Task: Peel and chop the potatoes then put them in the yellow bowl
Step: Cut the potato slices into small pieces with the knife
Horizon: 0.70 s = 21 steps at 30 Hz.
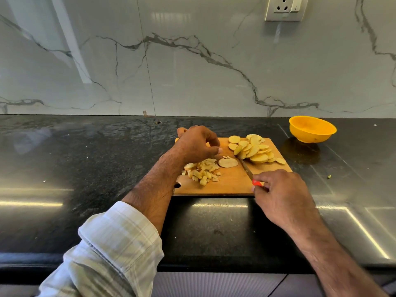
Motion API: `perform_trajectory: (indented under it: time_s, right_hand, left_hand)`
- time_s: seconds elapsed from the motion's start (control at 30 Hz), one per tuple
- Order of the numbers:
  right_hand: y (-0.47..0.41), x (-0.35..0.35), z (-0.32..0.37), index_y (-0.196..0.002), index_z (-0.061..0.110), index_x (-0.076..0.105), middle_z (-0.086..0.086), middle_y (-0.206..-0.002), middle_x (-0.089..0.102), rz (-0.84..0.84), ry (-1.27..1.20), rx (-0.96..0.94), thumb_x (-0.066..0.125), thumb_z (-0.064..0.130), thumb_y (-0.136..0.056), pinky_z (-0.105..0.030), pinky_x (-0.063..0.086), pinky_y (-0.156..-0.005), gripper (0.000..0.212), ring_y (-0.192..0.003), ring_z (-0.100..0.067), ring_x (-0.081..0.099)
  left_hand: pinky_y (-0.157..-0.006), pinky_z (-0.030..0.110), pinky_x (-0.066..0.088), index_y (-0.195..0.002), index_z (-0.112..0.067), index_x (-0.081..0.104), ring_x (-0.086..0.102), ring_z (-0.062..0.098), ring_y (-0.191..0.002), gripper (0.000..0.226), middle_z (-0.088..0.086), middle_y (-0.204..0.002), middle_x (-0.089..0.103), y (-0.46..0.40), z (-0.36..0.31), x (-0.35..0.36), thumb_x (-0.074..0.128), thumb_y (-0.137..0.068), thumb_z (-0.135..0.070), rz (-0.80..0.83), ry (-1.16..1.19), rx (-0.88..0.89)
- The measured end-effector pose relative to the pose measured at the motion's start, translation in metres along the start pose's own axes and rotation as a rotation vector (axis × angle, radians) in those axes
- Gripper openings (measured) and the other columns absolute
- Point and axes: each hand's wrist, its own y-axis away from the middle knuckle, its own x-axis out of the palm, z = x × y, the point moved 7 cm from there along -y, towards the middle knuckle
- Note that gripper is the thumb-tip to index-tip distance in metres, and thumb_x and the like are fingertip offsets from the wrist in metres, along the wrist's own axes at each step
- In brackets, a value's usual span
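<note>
A wooden cutting board (231, 183) lies on the black counter. A heap of round potato slices (255, 150) covers its far right part. Small potato cubes (202, 170) are piled at its left, with one flat slice (228, 162) beside them. My left hand (196, 144) hovers over the cubes with curled fingers, its fingertips close to that slice; I cannot tell if it pinches anything. My right hand (282, 196) grips the red handle of a knife (246, 168), whose blade points toward the slices. The yellow bowl (311, 129) stands empty at the back right.
The counter's front edge runs below my forearms. A marble wall rises behind the board, with a power socket (285, 8) high on the right. Bright reflections streak the counter at both sides.
</note>
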Motion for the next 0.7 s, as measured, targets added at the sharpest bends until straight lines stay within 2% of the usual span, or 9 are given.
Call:
perform_trajectory:
  time_s: [0.13,0.23,0.4,0.53,0.7]
  right_hand:
    - [-0.005,0.005,0.003,-0.126,0.032,0.073,0.004,-0.117,0.074,0.003,-0.03,-0.006,0.073,0.037,-0.093,-0.027,0.059,-0.079,0.033,-0.099,-0.013,0.068]
    - [-0.009,0.01,0.011,-0.127,0.032,0.072,0.005,-0.118,0.073,0.006,-0.037,-0.028,0.073,0.037,-0.093,-0.026,0.057,-0.081,0.034,-0.102,-0.012,0.066]
    - [-0.017,0.018,0.028,-0.13,0.03,0.07,0.007,-0.123,0.071,0.042,-0.033,-0.074,0.073,0.036,-0.094,-0.026,0.056,-0.09,0.037,-0.11,-0.011,0.065]
    - [-0.022,0.027,0.046,-0.125,0.029,0.072,0.009,-0.113,0.069,0.047,0.005,-0.136,0.07,0.037,-0.095,-0.021,0.053,-0.081,0.031,-0.095,-0.006,0.059]
    - [-0.026,0.038,0.073,-0.109,0.029,0.074,0.011,-0.094,0.063,0.067,0.078,-0.236,0.066,0.035,-0.094,-0.026,0.057,-0.074,0.017,-0.085,-0.007,0.058]
  left_hand:
    - [-0.118,0.059,0.014,-0.115,-0.037,0.075,0.051,0.016,-0.136,0.027,-0.015,-0.132,0.068,0.001,0.007,0.0,0.072,-0.095,-0.055,0.015,-0.075,-0.068]
    - [-0.12,0.067,0.011,-0.127,-0.038,0.07,0.046,0.022,-0.144,0.036,-0.009,-0.147,0.06,-0.002,0.018,0.002,0.06,-0.101,-0.06,0.044,-0.152,-0.129]
    - [-0.12,0.077,0.002,-0.137,-0.031,0.063,0.048,0.027,-0.143,0.053,-0.003,-0.142,0.064,-0.007,0.047,0.004,0.032,-0.108,-0.064,0.107,-0.155,-0.25]
    - [-0.12,0.077,0.001,-0.138,-0.026,0.061,0.049,0.029,-0.142,0.062,0.0,-0.144,0.062,-0.01,0.053,0.002,0.022,-0.109,-0.065,0.099,-0.102,-0.277]
    - [-0.12,0.075,0.001,-0.141,-0.027,0.061,0.049,0.029,-0.141,0.07,0.0,-0.142,0.064,-0.011,0.054,0.001,0.016,-0.107,-0.068,0.099,-0.097,-0.275]
